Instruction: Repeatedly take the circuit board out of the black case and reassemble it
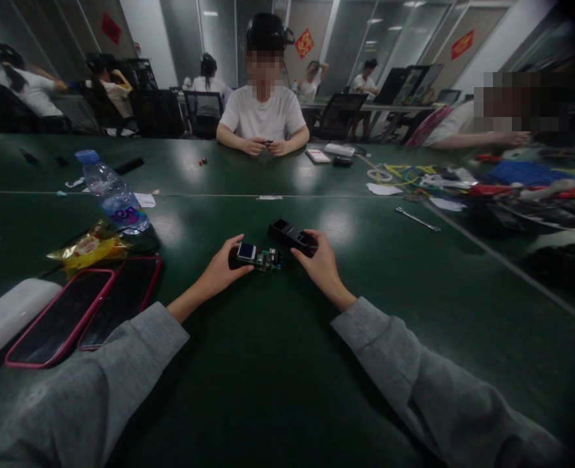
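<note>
My left hand (226, 266) grips the left end of a green circuit board (267, 259) with a small screen (246, 251) on it, between thumb and fingers. A black plastic casing (287, 233) with rectangular cut-outs is held at its right end by my right hand (320, 259). The two pieces are close together over the green table, the casing a little farther from me than the board. The casing and the board look separate, with the board's parts exposed. Fingers on the far side of both pieces are partly hidden.
On the left are a tilted water bottle (114, 195), a yellow snack wrapper (90, 248), two red-edged phones (63, 318) and a white power bank (12, 315). A wrench (417, 220) and tangled cables (414, 175) lie right on the green table (278, 390). A person (264, 117) sits opposite.
</note>
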`<state>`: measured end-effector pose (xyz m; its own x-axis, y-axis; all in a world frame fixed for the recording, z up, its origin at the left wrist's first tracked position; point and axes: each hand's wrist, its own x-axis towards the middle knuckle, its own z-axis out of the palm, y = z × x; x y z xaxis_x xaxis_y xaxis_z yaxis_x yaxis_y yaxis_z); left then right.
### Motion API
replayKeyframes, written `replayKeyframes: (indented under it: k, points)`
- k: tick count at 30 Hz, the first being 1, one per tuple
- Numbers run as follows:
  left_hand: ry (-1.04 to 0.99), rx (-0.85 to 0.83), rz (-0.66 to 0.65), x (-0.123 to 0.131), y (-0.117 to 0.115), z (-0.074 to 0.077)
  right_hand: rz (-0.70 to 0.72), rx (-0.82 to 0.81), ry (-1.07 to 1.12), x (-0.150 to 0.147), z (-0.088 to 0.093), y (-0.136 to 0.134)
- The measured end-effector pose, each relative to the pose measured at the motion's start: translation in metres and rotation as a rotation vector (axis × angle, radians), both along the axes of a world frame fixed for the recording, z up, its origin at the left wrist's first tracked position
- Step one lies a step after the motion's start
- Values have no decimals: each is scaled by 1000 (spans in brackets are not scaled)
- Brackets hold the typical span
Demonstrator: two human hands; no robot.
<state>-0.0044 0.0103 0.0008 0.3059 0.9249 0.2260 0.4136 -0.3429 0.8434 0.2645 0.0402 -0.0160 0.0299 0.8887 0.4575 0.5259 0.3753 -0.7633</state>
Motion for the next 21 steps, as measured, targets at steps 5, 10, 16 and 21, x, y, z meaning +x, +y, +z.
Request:
replayKeyframes:
  k: [5, 10, 16, 21]
  points:
    - [44, 16, 24, 2, -2, 1, -11, -2, -50, 2, -6, 4]
    - [70, 42, 13, 2, -2, 1, -31, 7, -87, 3, -11, 6]
    - [92, 64, 6, 2, -4, 3, -11, 44, -134, 2, -6, 2]
    - [103, 57, 4, 2, -4, 4, -4, 35, -118, -4, 5, -6]
